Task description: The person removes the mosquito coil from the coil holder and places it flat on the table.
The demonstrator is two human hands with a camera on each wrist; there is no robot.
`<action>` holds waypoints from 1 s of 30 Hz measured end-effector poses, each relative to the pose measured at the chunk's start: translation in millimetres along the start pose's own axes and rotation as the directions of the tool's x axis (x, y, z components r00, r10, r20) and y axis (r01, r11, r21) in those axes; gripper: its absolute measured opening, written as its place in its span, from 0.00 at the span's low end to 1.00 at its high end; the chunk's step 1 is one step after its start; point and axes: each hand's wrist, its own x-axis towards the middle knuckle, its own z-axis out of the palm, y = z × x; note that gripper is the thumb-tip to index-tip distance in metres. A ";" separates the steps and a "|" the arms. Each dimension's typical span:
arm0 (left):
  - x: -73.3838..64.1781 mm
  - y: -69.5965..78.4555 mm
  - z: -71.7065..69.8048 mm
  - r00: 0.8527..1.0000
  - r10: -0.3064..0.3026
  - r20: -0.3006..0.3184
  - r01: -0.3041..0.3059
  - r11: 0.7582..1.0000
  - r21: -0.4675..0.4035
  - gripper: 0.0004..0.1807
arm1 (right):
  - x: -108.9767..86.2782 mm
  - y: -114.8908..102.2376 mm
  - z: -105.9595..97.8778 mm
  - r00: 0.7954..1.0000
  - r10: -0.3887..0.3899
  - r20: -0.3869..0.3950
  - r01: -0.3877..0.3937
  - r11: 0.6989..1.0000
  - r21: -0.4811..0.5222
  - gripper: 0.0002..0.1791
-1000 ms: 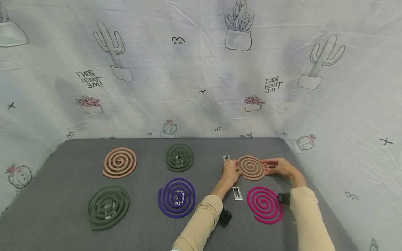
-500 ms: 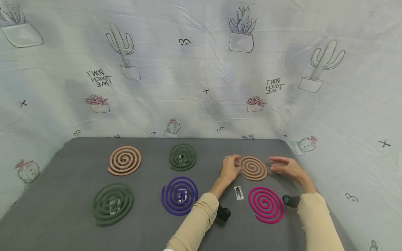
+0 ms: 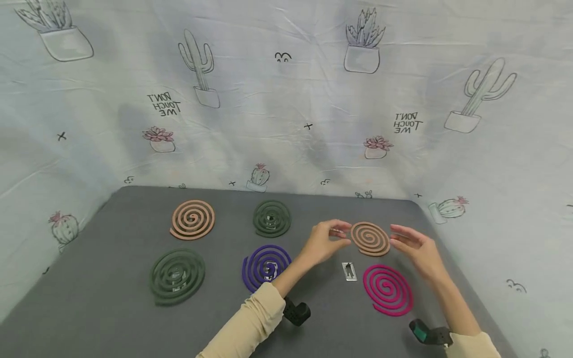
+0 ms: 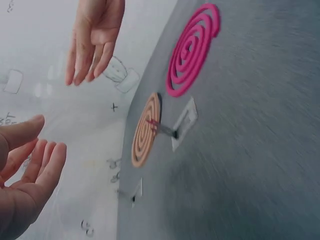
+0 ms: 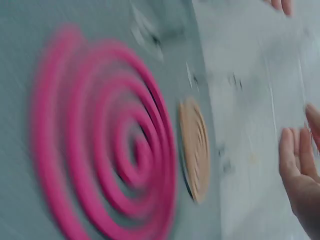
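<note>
A tan mosquito coil [image 3: 370,239] lies flat on the grey table at the back right. My left hand [image 3: 323,242] hovers just left of it, fingers loosely bent, holding nothing. On its other side, my right hand [image 3: 416,247] is held with fingers extended and thumb apart, also free of anything. The left wrist view shows both hands away from the tan coil [image 4: 145,131]. In front of it is a pink coil [image 3: 387,289]. A small metal coil stand [image 3: 349,271] with a raised prong sits left of the pink one; another stand [image 4: 139,192] is farther back.
To the left lie a purple coil [image 3: 267,268], partly behind my left forearm, two green coils [image 3: 272,219] and another tan coil [image 3: 192,220]. Metal stands show through the purple and green ones. A printed cloth [image 3: 286,99] walls off the back and sides.
Both hands have let go of the tan coil, the right first, then the left, and drawn back toward me. The coil stays in place on the table. The head view has shifted slightly.
</note>
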 end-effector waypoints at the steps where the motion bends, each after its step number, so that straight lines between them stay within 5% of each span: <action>1: -5.7 1.0 -5.3 1.000 0.000 0.010 0.000 1.000 0.002 0.18 | -6.3 -1.1 7.0 1.000 -0.010 -0.011 0.010 1.000 0.023 0.25; 6: -37.5 1.2 -34.1 0.999 -0.012 0.044 0.011 0.999 0.034 0.17 | -36.3 -0.7 43.4 0.996 -0.062 -0.064 0.070 0.989 0.130 0.25; 11: -71.5 -7.6 -62.9 0.999 -0.018 0.042 0.016 0.999 0.049 0.17 | -60.3 1.3 79.8 0.992 -0.124 -0.030 0.127 0.982 0.139 0.24; 19: -112.8 -24.6 -103.2 0.999 -0.014 -0.037 0.016 0.999 0.031 0.19 | -89.6 3.9 137.5 0.993 -0.038 0.115 0.009 0.970 0.241 0.19; 24: -128.4 -31.2 -126.0 0.994 -0.043 -0.103 0.048 0.998 0.043 0.19 | -97.9 4.2 160.4 0.969 0.085 0.230 -0.139 0.963 0.232 0.29; 30: -132.8 -42.7 -143.6 0.998 -0.032 -0.045 0.035 0.997 0.064 0.22 | -90.0 0.2 182.8 0.959 0.121 0.256 -0.186 0.951 0.247 0.31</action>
